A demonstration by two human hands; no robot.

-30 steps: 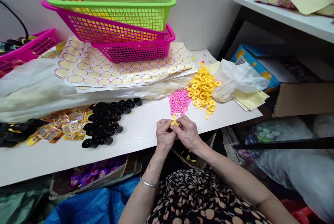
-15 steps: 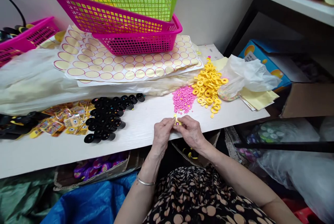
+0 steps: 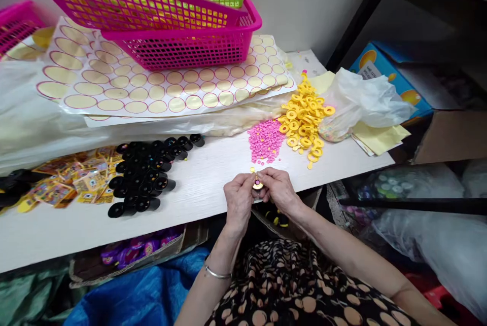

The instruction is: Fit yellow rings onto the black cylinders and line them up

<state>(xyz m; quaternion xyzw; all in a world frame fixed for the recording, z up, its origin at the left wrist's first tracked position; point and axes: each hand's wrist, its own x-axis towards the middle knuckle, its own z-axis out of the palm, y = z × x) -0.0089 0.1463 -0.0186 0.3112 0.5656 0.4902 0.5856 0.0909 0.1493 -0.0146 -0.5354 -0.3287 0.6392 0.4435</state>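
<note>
bare table (image 3: 205, 184) between black caps (image 3: 146, 176) and pink beads (image 3: 265, 139).

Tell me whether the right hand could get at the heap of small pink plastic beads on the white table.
Probably yes: the heap of small pink plastic beads lies just beyond the right hand with only bare white table between, though its fingers now pinch a small yellow ring.

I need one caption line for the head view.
Both hands, left hand and right hand, pinch a yellow ring near pink beads.

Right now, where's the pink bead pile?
In the head view, the pink bead pile lies on the white table, right of centre, beside the yellow rings.
</note>
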